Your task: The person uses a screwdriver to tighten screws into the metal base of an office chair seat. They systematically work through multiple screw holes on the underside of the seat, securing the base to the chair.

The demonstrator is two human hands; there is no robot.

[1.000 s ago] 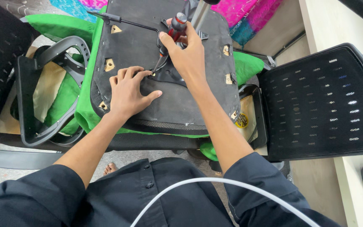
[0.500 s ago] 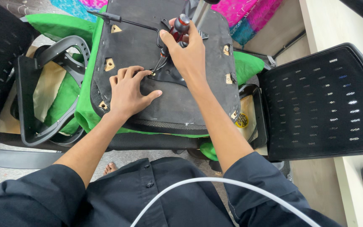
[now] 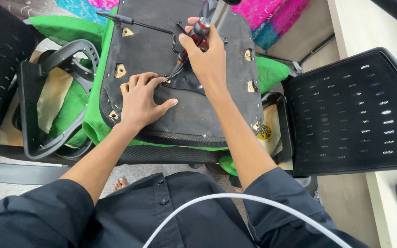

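Observation:
An upturned black chair seat lies in front of me, its underside facing up, with a black metal plate at its middle. My right hand grips a screwdriver with a red and black handle, its tip angled down-left onto a screw at the plate's left corner. My left hand rests flat on the seat, fingertips touching the spot beside the screw. A black lever rod runs across the seat's far part.
Green fabric lies under the seat. A black armrest frame sits to the left, a black mesh chair back to the right. Pink and blue cloth lies beyond. A white cable crosses my lap.
My right hand has shifted slightly on the screwdriver handle, as in turning it. My left hand and the seat stay where they were.

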